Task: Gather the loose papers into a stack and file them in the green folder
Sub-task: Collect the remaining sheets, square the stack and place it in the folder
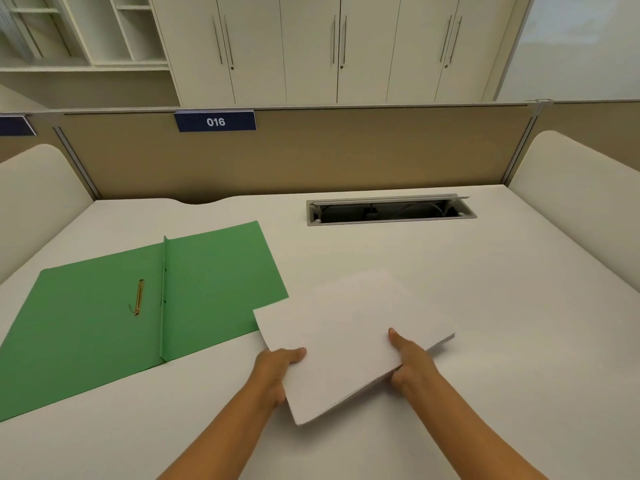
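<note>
left hand closed on paper stack, thumb on top | right hand grips its near-right edge likewise | stack tilted above desk | green folder open flat at 9 o'clock, far-left corner overlapping it

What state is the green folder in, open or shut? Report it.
Open. The green folder lies spread flat on the desk, both inner panels showing, its brass fastener exposed beside the spine. No papers are in it.
</note>
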### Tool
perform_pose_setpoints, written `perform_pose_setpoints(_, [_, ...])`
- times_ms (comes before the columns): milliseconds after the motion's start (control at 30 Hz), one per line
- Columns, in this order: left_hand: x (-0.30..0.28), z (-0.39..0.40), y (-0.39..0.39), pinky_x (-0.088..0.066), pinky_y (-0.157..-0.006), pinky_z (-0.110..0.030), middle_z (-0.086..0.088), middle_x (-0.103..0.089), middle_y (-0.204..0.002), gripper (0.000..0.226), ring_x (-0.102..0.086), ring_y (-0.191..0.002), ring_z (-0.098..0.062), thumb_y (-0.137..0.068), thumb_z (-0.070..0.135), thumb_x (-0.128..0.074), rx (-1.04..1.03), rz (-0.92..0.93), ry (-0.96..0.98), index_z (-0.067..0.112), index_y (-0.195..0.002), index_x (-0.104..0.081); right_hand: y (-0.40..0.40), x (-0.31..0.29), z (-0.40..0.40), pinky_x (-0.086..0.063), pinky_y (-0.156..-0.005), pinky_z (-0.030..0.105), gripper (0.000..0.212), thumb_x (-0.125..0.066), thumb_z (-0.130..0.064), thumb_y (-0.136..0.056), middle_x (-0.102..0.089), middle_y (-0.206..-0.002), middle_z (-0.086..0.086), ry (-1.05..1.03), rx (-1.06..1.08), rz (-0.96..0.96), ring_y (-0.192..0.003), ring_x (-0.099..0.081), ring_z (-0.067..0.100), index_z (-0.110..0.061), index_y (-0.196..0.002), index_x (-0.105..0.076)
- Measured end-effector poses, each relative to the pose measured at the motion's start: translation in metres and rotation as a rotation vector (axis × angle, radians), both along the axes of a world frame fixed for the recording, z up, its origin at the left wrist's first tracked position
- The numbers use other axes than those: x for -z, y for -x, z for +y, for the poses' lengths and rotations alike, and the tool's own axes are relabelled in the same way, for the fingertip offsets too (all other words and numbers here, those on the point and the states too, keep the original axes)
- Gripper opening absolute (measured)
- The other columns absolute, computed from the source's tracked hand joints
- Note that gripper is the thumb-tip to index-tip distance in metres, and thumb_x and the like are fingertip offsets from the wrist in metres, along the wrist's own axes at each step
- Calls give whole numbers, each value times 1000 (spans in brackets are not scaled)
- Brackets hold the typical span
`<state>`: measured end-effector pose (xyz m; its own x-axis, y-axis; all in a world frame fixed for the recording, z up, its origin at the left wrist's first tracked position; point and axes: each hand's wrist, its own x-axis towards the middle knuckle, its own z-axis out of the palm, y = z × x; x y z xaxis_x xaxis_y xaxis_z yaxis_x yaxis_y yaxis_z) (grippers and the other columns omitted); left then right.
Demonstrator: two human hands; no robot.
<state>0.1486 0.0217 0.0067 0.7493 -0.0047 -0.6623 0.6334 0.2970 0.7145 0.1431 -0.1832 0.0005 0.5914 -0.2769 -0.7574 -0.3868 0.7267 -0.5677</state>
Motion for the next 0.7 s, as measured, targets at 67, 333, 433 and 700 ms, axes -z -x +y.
perform_pose_setpoints(67, [-4, 11, -8, -47, -70, -46, -18, -62, -80, 11, -59, -71, -31, -78, -11, -59, 52, 36, -72, -6, -87, -58, -3, -4, -22, -51, -84, 46, 15, -65, -1, -81, -62, -96, 16, 27, -16, 10, -68, -58, 28, -2, -95, -60])
perform_pose_setpoints(333, [-8, 51, -29, -52, -62, -43, -17, -71, -58, 12, -67, -62, -32, -74, -8, -64, 281, 121, -233, -4, -85, -61, -6, -21, -76, -54, -67, 37, 34, -68, -20, -82, -68, -86, 14, 474, -607, 104, -74, -64, 28, 1, -107, -61])
perform_pose_setpoints(433, [-7, 41, -28, -53, -71, -44, -20, -70, -77, 21, -65, -74, -34, -68, 5, -73, 263, 122, -211, 1, -86, -63, -12, -11, -55, -46, -88, 35, 63, -68, -33, -80, -57, -118, 13, 799, -682, 116, -106, -57, 31, -1, -131, -48])
perform_pose_setpoints(700, [-14, 33, -25, -53, -59, -35, -12, -73, -68, 26, -67, -68, -28, -72, 3, -72, 176, -112, -179, 1, -97, -66, -10, -25, -55, -53, -75, 39, 22, -67, -13, -81, -64, -114, 22, 747, -559, -111, -85, -63, 32, -4, -99, -60])
